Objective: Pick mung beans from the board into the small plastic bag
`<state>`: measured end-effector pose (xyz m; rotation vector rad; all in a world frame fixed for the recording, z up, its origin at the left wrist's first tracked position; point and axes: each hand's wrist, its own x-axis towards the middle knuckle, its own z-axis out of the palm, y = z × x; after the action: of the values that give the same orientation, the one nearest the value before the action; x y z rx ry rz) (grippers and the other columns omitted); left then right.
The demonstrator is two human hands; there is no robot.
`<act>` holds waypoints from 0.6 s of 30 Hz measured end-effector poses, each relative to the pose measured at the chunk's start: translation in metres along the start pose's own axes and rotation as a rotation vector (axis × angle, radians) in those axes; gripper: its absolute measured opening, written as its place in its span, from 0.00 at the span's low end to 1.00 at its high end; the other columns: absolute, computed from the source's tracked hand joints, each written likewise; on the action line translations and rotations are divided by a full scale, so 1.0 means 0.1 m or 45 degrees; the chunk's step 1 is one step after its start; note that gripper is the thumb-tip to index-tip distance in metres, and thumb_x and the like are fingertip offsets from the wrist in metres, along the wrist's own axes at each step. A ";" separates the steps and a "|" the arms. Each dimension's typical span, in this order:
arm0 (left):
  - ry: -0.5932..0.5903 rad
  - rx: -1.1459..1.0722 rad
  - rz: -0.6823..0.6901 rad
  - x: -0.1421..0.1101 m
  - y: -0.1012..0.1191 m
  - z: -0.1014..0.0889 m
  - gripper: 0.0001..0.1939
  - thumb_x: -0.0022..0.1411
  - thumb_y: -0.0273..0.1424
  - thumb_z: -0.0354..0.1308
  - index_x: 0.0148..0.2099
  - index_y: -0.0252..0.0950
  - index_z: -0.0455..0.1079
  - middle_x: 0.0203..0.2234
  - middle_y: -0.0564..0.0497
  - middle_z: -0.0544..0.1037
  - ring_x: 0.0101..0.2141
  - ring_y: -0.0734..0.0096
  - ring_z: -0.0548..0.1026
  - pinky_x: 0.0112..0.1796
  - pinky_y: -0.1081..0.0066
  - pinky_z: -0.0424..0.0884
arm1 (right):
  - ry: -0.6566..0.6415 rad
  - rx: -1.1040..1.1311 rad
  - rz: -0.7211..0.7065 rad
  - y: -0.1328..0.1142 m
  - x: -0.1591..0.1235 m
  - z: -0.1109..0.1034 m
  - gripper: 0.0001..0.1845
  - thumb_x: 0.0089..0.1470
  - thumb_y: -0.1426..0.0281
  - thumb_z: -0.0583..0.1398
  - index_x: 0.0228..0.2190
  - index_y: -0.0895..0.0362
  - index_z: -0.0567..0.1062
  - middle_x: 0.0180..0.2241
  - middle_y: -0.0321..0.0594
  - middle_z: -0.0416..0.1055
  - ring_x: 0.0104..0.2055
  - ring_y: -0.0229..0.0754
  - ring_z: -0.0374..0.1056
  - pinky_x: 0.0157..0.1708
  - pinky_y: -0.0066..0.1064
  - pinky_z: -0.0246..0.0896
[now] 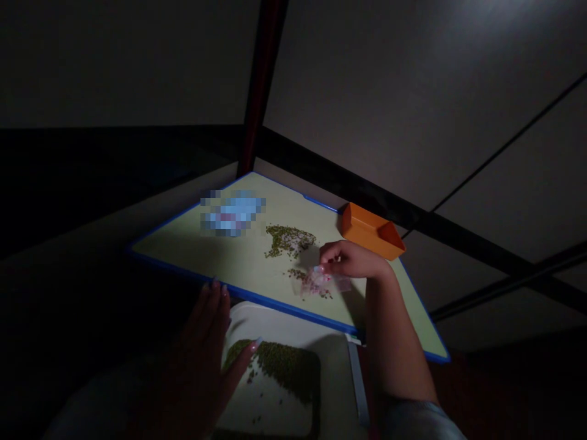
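A pale yellow board with a blue rim lies in front of me in dim light. A small heap of green beans sits on its middle. My right hand is closed in a pinch just right of the heap, over a small clear plastic bag with a few beans around it. My left hand is open, fingers stretched, holding the left rim of a white tray below the board. The tray holds a larger pile of green beans.
An orange plastic bin stands at the board's far right edge. A blurred bluish patch lies on the board's far left part. Dark frame bars run behind the board; the surroundings are very dark.
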<state>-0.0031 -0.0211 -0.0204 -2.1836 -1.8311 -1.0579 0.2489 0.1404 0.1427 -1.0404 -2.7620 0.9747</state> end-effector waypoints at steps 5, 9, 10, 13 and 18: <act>-0.023 0.030 0.013 -0.01 -0.01 0.03 0.45 0.62 0.50 0.48 0.71 0.32 0.36 0.68 0.33 0.53 0.66 0.44 0.53 0.58 0.47 0.62 | -0.012 -0.056 0.208 0.08 -0.12 -0.05 0.10 0.51 0.69 0.57 0.24 0.61 0.74 0.21 0.33 0.65 0.25 0.33 0.57 0.29 0.27 0.52; -0.037 0.036 0.014 -0.01 -0.02 0.02 0.45 0.62 0.50 0.48 0.71 0.33 0.35 0.68 0.34 0.51 0.66 0.45 0.51 0.58 0.47 0.62 | -0.016 -0.111 0.217 0.03 -0.07 -0.01 0.09 0.50 0.70 0.57 0.25 0.61 0.76 0.21 0.32 0.66 0.25 0.33 0.57 0.29 0.27 0.52; -0.046 0.037 0.004 -0.01 -0.02 0.02 0.45 0.62 0.50 0.47 0.71 0.33 0.34 0.68 0.34 0.50 0.67 0.45 0.51 0.58 0.47 0.62 | -0.028 -0.123 0.223 0.01 -0.05 0.01 0.09 0.50 0.70 0.57 0.25 0.61 0.76 0.21 0.32 0.65 0.25 0.33 0.57 0.29 0.27 0.52; -0.069 0.041 -0.012 -0.01 -0.01 0.02 0.44 0.62 0.49 0.47 0.71 0.34 0.33 0.69 0.35 0.49 0.67 0.45 0.50 0.59 0.46 0.61 | -0.090 -0.120 0.215 -0.03 -0.02 0.04 0.09 0.51 0.70 0.57 0.25 0.60 0.75 0.20 0.32 0.65 0.24 0.32 0.57 0.28 0.26 0.52; -0.050 0.047 0.007 0.01 -0.01 0.03 0.44 0.63 0.49 0.46 0.71 0.34 0.32 0.69 0.34 0.49 0.66 0.44 0.52 0.58 0.46 0.62 | -0.144 -0.032 0.131 -0.03 -0.03 0.03 0.12 0.53 0.67 0.57 0.23 0.60 0.73 0.19 0.31 0.62 0.23 0.32 0.55 0.27 0.26 0.50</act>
<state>-0.0029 -0.0186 -0.0222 -2.2022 -1.8444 -0.9790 0.2494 0.1353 0.1425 -1.1777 -2.8424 1.0450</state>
